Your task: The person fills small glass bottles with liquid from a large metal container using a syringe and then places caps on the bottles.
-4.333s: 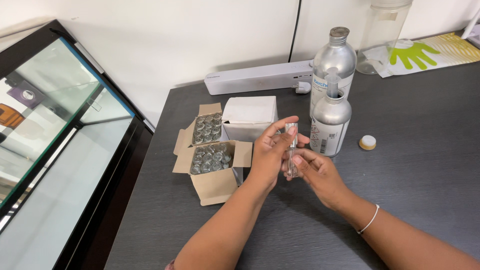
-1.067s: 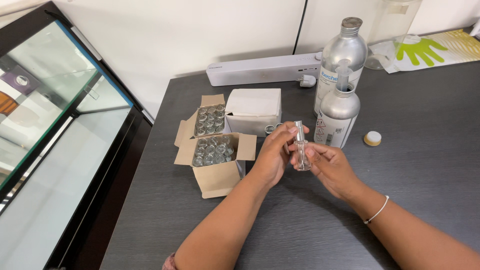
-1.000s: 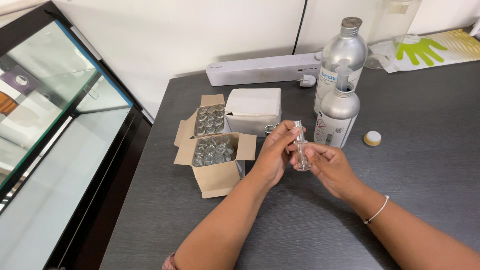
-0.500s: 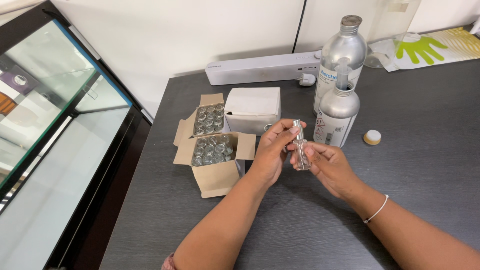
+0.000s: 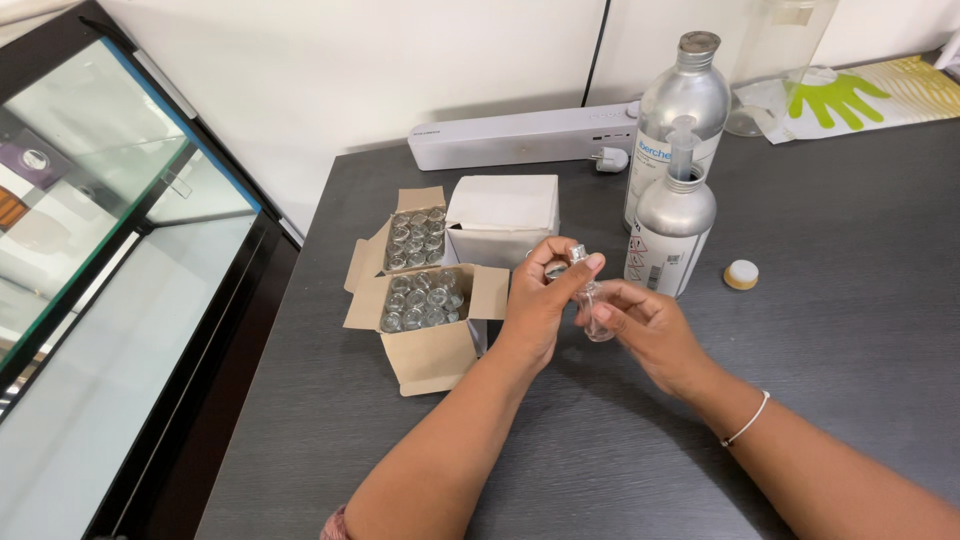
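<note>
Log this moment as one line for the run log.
left hand: on vial cap | right hand: holds small glass vial | open box of vials beside

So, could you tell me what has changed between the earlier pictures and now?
Very little. Both hands, left hand and right hand, still hold the small clear vial between them above the table, left fingertips at its silver cap. The open carton of vials, white box, two metal bottles and loose cap stayed put.

left hand fingers now pinching glass vial cap, vial slightly lower
</note>
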